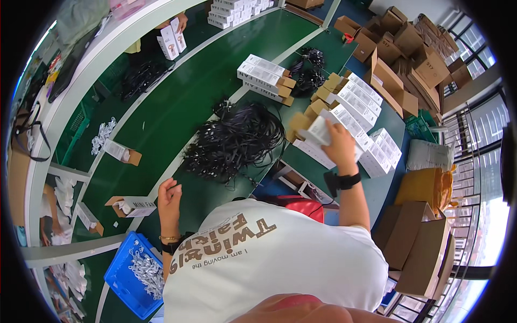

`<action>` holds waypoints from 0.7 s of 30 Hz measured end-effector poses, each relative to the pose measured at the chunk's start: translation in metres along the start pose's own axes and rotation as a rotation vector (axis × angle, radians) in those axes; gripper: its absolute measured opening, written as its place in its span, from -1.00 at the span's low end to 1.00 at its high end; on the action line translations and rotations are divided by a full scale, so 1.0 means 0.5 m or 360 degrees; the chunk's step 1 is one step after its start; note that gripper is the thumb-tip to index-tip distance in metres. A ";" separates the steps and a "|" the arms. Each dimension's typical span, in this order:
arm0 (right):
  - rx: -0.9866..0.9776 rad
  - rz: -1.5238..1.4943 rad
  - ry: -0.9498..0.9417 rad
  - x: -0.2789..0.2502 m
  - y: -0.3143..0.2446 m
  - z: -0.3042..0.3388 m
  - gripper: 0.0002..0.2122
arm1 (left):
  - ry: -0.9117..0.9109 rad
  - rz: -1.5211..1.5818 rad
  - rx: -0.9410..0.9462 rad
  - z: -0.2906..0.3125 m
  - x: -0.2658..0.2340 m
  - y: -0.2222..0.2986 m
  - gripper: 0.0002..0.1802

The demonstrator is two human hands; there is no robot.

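Observation:
My right hand (340, 144) grips a small white carton (320, 131) whose brown end flaps stand open. That carton is above the near end of a row of similar white cartons (355, 102) on the green table to the right. My left hand (169, 200) hovers at the near left, fingers loosely curled, with nothing visible in it. Beside it lies an open white carton (141, 206) with something white inside. Between my hands, a big tangled heap of black cables (234, 141) covers part of the table.
A blue bin (121, 280) of white cables stands at the near left. Farther off are two stacked cartons (264, 75) and another black cable bundle (308, 70). Another person's hand (182, 22) holds a carton across the green belt (199, 70). Brown boxes (420, 64) pile up at right.

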State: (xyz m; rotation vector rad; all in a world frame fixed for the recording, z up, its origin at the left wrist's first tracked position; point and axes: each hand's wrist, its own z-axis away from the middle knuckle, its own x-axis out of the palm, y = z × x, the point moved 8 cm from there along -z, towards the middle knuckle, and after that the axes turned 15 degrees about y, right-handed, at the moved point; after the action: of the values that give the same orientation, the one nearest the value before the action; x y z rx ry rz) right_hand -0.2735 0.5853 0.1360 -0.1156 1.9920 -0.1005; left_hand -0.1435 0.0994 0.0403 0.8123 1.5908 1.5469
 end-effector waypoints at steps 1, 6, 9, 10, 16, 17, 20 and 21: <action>0.0079 0.0151 0.0000 -0.011 0.038 -0.005 -0.26 | 0.0024 -0.0033 -0.0004 -0.002 -0.004 -0.010 -0.61; 0.0088 0.0342 0.0076 -0.026 0.110 -0.034 -0.33 | 0.0166 0.0008 -0.0099 0.008 0.010 -0.010 -0.64; 0.0070 0.0348 0.0102 -0.014 0.122 -0.040 -0.40 | 0.0202 0.0019 -0.0122 0.014 0.003 -0.023 -0.65; 0.0063 0.0351 0.0115 -0.007 0.121 -0.042 -0.44 | 0.0175 -0.0026 -0.0102 0.015 0.000 -0.031 -0.66; -0.0113 0.0325 0.0458 0.007 0.024 -0.032 -0.59 | 0.0367 -0.0132 -0.0052 0.052 -0.061 -0.060 -0.68; -0.0102 0.0136 0.0531 0.005 -0.011 -0.033 -0.63 | 0.0360 -0.0129 -0.0043 0.058 -0.065 -0.067 -0.69; -0.0266 -0.0502 0.0324 0.099 -0.121 -0.031 -0.72 | 0.0366 -0.0128 -0.0041 0.074 -0.076 -0.072 -0.72; -0.0356 -0.0699 0.0227 0.142 -0.172 -0.021 -0.74 | 0.0363 -0.0160 -0.0028 0.080 -0.079 -0.066 -0.72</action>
State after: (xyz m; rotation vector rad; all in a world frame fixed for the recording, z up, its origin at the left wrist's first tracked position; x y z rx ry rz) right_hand -0.3091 0.4912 0.0868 -0.7073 2.0854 -0.1707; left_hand -0.0867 0.0839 0.0118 0.5524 1.7495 1.6234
